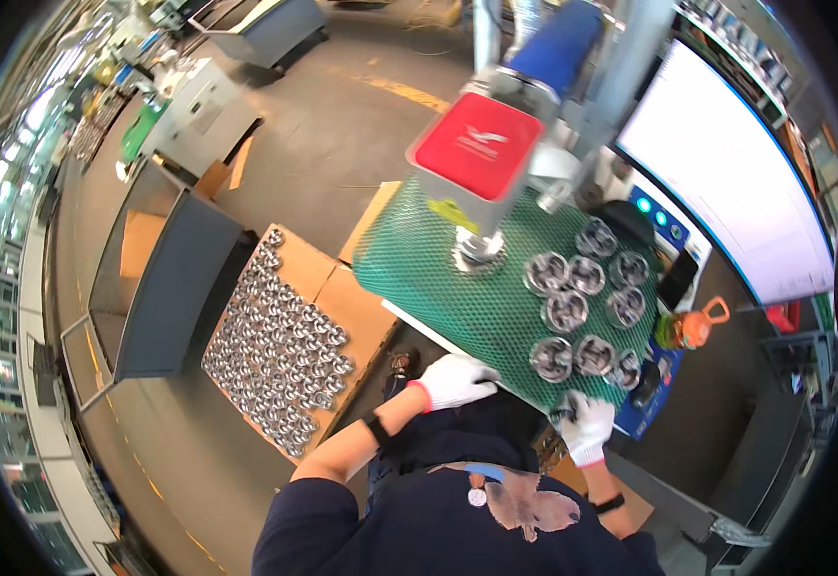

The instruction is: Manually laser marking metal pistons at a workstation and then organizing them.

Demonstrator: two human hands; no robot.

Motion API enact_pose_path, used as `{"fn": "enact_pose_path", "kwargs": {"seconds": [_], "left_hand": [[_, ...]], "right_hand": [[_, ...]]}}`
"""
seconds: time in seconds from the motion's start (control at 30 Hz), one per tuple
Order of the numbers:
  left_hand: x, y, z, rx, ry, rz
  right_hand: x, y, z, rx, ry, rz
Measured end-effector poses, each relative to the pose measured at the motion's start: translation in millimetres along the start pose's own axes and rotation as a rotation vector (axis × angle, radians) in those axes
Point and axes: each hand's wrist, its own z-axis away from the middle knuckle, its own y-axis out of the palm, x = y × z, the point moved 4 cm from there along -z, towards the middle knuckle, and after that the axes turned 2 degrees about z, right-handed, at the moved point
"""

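Observation:
My left hand, in a white glove, is at the near edge of the green ribbed mat. Its fingers are stretched out and nothing shows in them. White-gloved too, my right hand is closed at the mat's near right corner, on a small dark metal part mostly hidden by the fingers. Just beyond it several shiny metal pistons stand in loose groups on the mat. Another metal piece stands under the red-topped machine head.
Left of the table, cardboard bears many rows of metal pistons. A large monitor rises at the right, near an orange-capped bottle and a black phone. A grey cart stands farther left.

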Motion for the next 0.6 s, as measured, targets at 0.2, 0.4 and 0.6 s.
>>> {"fn": "enact_pose_path", "kwargs": {"seconds": [0.2, 0.4, 0.6], "left_hand": [[99, -58, 105, -0.328, -0.346, 0.656], [106, -102, 107, -0.140, -0.180, 1.643], [50, -200, 127, -0.175, 0.194, 1.116]], "right_hand": [[72, 27, -7, 0.166, 0.389, -0.166], [268, -48, -175, -0.336, -0.214, -0.241], [354, -80, -211, -0.481, -0.732, -0.204]]}}
